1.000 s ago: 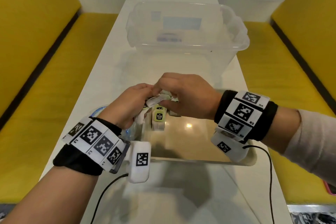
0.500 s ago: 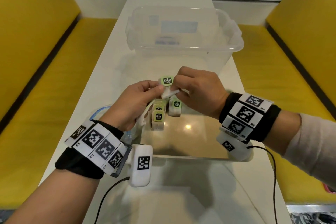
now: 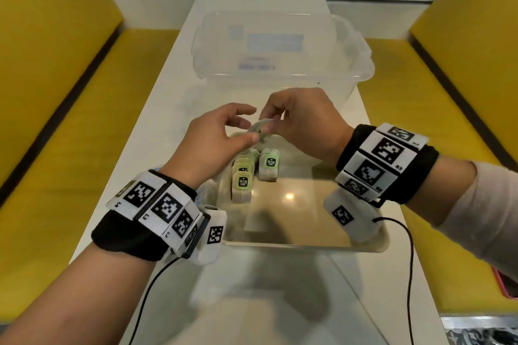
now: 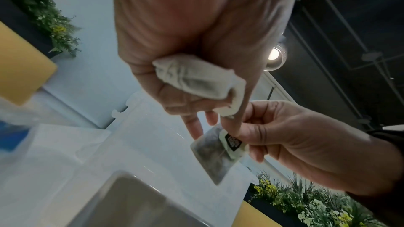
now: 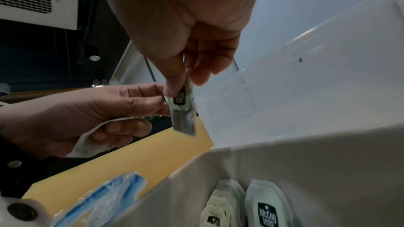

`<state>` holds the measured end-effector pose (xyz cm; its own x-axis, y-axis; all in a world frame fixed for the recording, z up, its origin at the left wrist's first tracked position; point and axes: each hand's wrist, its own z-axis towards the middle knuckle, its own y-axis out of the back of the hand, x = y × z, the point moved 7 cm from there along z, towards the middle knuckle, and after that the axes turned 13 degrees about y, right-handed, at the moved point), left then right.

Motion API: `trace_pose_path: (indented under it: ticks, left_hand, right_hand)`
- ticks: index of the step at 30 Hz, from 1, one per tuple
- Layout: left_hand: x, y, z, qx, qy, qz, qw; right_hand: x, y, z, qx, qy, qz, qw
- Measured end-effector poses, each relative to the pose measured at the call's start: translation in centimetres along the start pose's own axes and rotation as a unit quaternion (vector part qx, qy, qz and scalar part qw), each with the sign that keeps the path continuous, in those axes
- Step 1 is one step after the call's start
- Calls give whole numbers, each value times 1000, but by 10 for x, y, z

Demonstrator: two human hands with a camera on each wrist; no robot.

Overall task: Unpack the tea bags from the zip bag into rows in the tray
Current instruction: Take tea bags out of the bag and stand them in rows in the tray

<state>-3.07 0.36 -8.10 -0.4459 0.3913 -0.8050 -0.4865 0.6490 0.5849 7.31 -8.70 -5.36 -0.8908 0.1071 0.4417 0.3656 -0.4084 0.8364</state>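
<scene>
Hands meet above the tray's (image 3: 305, 245) far left corner: right hand (image 3: 304, 123) pinches a tea bag (image 4: 215, 154) needing upright placement beside the rows (image 3: 253, 171), left hand (image 3: 213, 143) clutches a spare (image 4: 196, 77).

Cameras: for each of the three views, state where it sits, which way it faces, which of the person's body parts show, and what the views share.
Head: worn on the head, faces forward and down at the tray and clear bin; shows both forearms, left hand, right hand.
Left wrist: under the left hand, faces up along its fingers; shows a spare tea bag tucked in its palm, and the right hand.
Right wrist: under the right hand, faces along its fingers; shows both hands and the tray's rows.
Shared: all three show the pinched tea bag held between both hands.
</scene>
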Motion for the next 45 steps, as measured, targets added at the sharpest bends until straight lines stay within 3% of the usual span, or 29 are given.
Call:
trace_pose_path:
  ticks: [8,13,17,21,26,29,41,45]
  left_hand:
    - [-7,-4,4,9,-15,5,1000]
    - [-4,-9,6,28,4,12,1000]
    - [6,-14,6,64,40,43,996]
    - [18,-5,7,43,61,49,996]
    - [33,6,6,19,93,-12,995]
    - [39,7,5,22,108,-35,993]
    - [44,8,7,-1,113,-23,993]
    - [43,7,8,-21,102,-46,993]
  right_hand:
    - [3,8,5,-9,4,80,997]
    - [-1,2,7,24,-19,97,995]
    - [-1,-8,7,93,-29,82,992]
    - [-8,-19,7,166,-47,17,985]
    - [-24,-58,2,286,-49,-126,949]
    - [-31,-78,0,319,-59,-145,935]
    - [-38,-93,3,331,-43,-193,923]
    - [-31,-75,8,273,-39,-187,943]
